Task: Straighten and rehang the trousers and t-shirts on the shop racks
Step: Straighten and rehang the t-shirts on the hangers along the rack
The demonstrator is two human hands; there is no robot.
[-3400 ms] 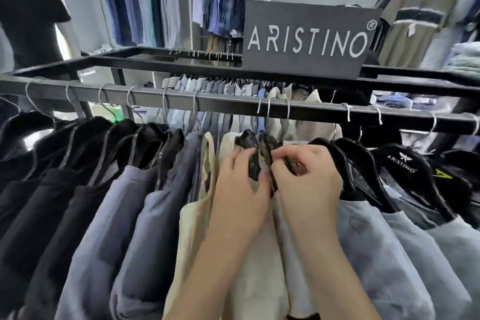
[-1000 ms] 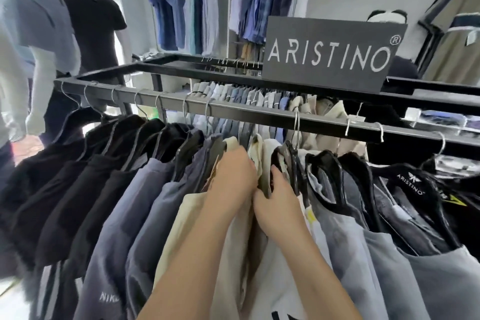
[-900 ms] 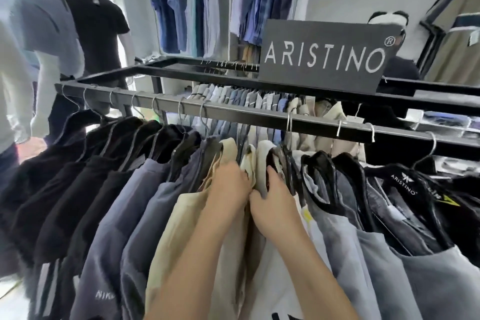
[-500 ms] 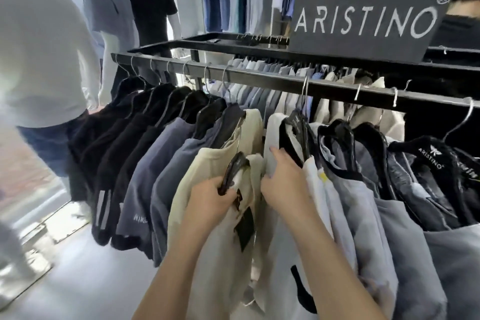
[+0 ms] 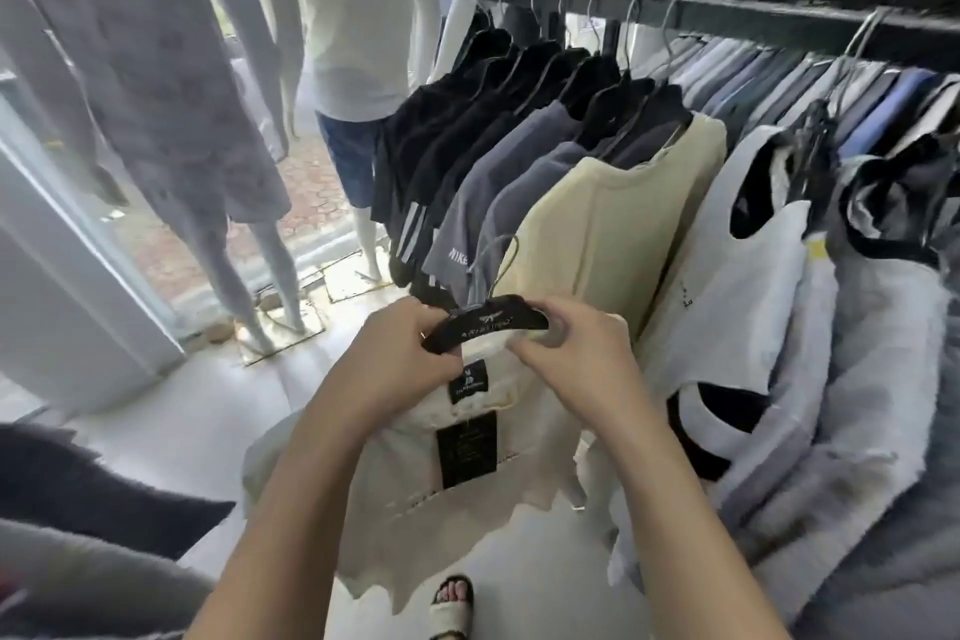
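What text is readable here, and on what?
"NIKE": sleeve of the grey tee on the rack.
"ARISTINO": hanger, soft but legible.
Neck label of the cream tee: too blurred to read.
Black tag below it: too blurred to read.
Small print on the white tee: too small to read.

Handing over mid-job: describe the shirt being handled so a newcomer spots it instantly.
Find the black rail across the upper right. In front of it, off the rail, the left hand and right hand hold a black hanger carrying a cream t-shirt. Unlike the racked beige t-shirt behind, its black neck label shows.
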